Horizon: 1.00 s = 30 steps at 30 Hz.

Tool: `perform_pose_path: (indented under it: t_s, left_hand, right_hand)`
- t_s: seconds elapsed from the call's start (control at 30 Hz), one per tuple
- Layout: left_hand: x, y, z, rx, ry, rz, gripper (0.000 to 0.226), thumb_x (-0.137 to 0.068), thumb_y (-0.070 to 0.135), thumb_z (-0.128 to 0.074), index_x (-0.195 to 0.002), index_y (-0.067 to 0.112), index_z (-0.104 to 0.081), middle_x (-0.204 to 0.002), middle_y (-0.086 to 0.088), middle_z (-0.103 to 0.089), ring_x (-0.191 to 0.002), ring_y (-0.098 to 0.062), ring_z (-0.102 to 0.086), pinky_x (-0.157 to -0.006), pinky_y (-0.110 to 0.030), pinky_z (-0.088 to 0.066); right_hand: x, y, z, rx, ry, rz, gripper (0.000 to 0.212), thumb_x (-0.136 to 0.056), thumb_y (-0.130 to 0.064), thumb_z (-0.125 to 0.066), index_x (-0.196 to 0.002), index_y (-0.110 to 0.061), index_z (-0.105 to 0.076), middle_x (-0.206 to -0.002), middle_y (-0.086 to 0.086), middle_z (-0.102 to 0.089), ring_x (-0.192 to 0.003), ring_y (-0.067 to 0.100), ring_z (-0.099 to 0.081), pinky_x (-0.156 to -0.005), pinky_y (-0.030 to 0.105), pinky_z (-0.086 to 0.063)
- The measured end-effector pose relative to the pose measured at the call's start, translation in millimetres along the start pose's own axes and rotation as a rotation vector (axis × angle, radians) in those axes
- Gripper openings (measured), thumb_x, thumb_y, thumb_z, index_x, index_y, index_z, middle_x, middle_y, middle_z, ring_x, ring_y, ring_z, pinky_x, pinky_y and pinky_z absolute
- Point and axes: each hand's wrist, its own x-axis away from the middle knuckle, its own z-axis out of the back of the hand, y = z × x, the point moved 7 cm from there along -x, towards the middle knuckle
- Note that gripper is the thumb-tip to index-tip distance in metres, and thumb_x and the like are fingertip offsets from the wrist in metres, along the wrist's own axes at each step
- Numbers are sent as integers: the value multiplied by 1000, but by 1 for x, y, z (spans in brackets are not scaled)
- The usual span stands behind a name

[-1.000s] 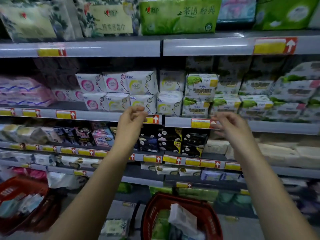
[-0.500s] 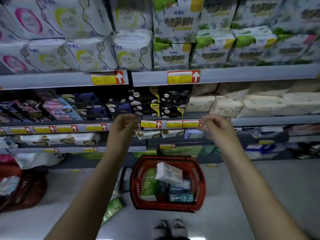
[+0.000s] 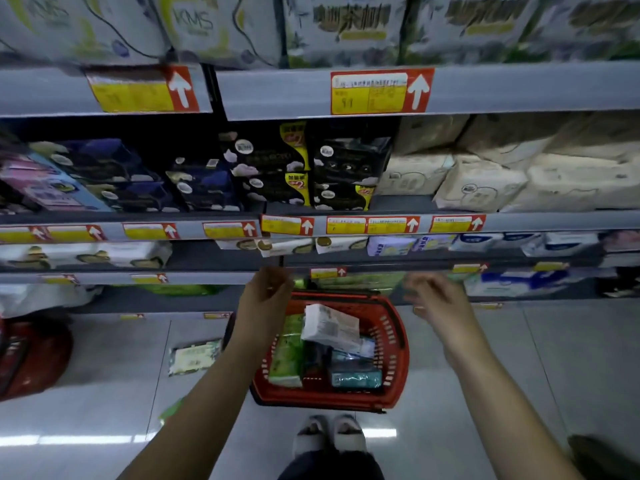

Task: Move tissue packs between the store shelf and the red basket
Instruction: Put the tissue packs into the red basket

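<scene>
A red basket (image 3: 396,348) stands on the floor below the shelves, in front of my feet. Inside it lie a white tissue pack (image 3: 330,325), a green pack (image 3: 287,355) and a teal pack (image 3: 356,379). My left hand (image 3: 266,299) hovers over the basket's far left rim, fingers loosely curled, holding nothing. My right hand (image 3: 438,301) hangs above the basket's far right corner, fingers apart and empty. The store shelf (image 3: 519,221) holds black, blue and cream tissue packs in rows.
A pale pack (image 3: 194,356) lies on the floor left of the basket. A second red basket (image 3: 33,355) sits at the left edge. Lower shelf edges jut out just beyond my hands. Grey tiled floor spreads to the right.
The view has tilted down from the upper shelves toward the floor. Both hands have dropped from shelf-label height to just above the basket, still empty.
</scene>
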Motion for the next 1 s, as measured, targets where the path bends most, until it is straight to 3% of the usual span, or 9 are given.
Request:
perform_pose_path:
  t_s: [0.07, 0.23, 0.33, 0.47, 0.57, 0.73, 0.9, 1.0]
  left_hand:
    - [-7, -19, -15, -27, -26, 46, 15, -95, 11, -54, -86, 22, -57, -90, -15, -65, -84, -34, -62, -77, -46, -51]
    - [-29, -64, -47, -54, -59, 103, 21, -93, 2, -53, -82, 19, -57, -90, -12, -62, -84, -24, -57, -68, -21, -42]
    - [-44, -93, -58, -38, -41, 160, 16, -92, 4, -54, -88, 18, -60, -89, -3, -62, -84, -19, -58, -69, -25, -43]
    - [-57, -125, -63, -38, -9, 201, 18, -93, 11, -57, -81, 25, -57, -81, 8, -59, -73, -8, -55, -65, -22, -45]
    - [-74, -157, -65, -55, 7, 218, 7, -94, 18, -56, -92, 20, -62, -89, -1, -65, -82, -21, -62, -77, -35, -50]
    - [-102, -207, -80, -120, 45, 209, 14, -97, 25, -50, -95, 15, -60, -73, 2, -58, -65, -11, -52, -56, -25, -36]
    - [-125, -254, -105, -138, 14, 138, 14, -96, 23, -51, -83, 22, -54, -69, 8, -52, -63, -10, -48, -53, -23, -33]
    - [-137, -284, -120, -160, 32, 144, 6, -96, 22, -53, -91, 20, -56, -72, 12, -53, -65, -4, -49, -53, -19, -33]
  right_hand:
    - [-12, 22, -8, 4, -20, -41, 15, -95, -13, -50, -88, -19, -62, -95, 3, -68, -85, 17, -65, -80, 31, -48]
    - [-49, 68, -30, 66, -38, -79, 16, -93, -15, -54, -82, -24, -62, -89, -2, -68, -93, 24, -65, -90, 41, -48]
    - [-66, 101, -44, 85, -45, -107, 16, -92, -15, -54, -83, -25, -63, -93, 4, -70, -94, 25, -66, -91, 43, -50]
    - [-79, 141, -58, 106, -55, -130, 21, -92, -11, -53, -80, -25, -61, -91, 3, -67, -92, 25, -64, -88, 37, -48]
    - [-87, 169, -65, 140, -51, -128, 23, -92, -8, -52, -78, -24, -61, -88, 2, -66, -89, 22, -61, -84, 34, -46]
    - [-110, 227, -75, 230, 0, -103, 11, -93, -13, -54, -96, -16, -64, -97, 6, -67, -94, 24, -61, -83, 30, -43]
    - [-122, 276, -95, 181, 71, -75, 14, -96, -11, -50, -104, -17, -59, -95, -4, -60, -86, 13, -59, -72, 22, -44]
    - [-135, 302, -104, 224, 58, -51, 18, -96, -11, -48, -109, -11, -60, -98, -1, -59, -93, 18, -58, -80, 24, -41]
